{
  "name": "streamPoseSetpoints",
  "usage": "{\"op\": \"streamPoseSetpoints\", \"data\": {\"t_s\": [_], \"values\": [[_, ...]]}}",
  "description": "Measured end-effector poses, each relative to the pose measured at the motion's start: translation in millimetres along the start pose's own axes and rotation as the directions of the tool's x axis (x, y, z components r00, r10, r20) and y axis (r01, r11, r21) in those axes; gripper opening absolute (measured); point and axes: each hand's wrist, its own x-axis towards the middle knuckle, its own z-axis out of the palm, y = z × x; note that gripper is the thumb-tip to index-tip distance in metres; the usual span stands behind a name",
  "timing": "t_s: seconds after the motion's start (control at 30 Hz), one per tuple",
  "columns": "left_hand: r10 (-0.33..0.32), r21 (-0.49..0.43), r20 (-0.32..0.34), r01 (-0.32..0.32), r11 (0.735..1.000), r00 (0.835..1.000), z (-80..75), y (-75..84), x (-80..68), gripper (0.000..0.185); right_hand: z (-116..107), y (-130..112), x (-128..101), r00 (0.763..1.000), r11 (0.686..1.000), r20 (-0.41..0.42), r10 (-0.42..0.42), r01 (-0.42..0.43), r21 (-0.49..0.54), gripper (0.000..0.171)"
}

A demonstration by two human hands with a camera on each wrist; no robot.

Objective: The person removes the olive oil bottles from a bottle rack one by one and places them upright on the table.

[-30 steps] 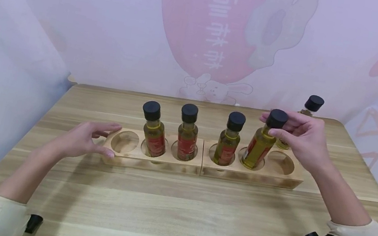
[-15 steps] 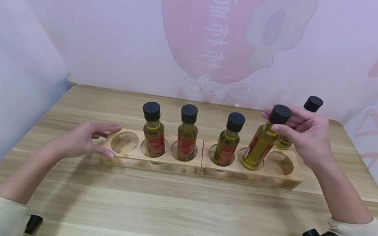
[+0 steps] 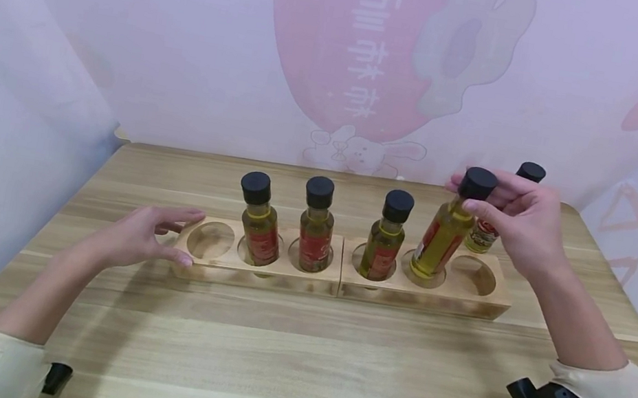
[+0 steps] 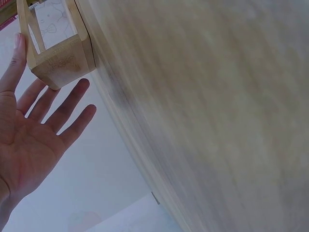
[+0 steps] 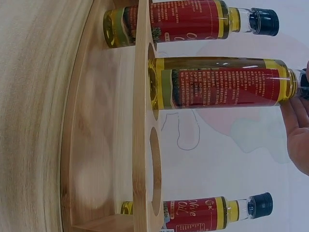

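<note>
I take the wooden rack (image 3: 344,276) as my landmark: two blocks set end to end across the table (image 3: 293,362), each with three round holes. My right hand (image 3: 519,220) pinches the black cap of an oil bottle (image 3: 441,236) with curled fingertips. That bottle leans toward the rack's right end, its base in or just over the fifth hole from the rack's left end; in the right wrist view its bottom (image 5: 159,89) sits inside the hole in the rack's top board (image 5: 141,116). The hole at the rack's right end (image 3: 473,273) holds nothing.

My left hand (image 3: 146,238) is released, fingers straight, resting against the rack's left end; the left wrist view shows the open palm (image 4: 29,145) beside the rack's corner (image 4: 60,60), thumb along its side.

Three more bottles stand upright in the rack's second (image 3: 260,224), third (image 3: 315,230) and fourth (image 3: 385,241) holes from its left end; the first hole (image 3: 211,239) holds nothing. One further bottle (image 3: 494,216) stands on the table behind the rack's right end, partly hidden by my right hand.
</note>
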Motion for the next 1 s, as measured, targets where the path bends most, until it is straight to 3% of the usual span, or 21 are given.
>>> {"op": "streamPoseSetpoints", "data": {"t_s": [0.6,1.0], "values": [[0.017,0.007,-0.008,-0.017,1.000,1.000,0.3,0.0,0.4,0.080,2,2,13,0.995,0.992,-0.090,-0.052,0.062,0.112,0.035],[0.017,-0.014,0.001,-0.017,1.000,1.000,0.4,-0.3,-0.3,0.080,4,15,27,0.986,0.994,-0.163,-0.045,0.060,0.093,0.036]]}}
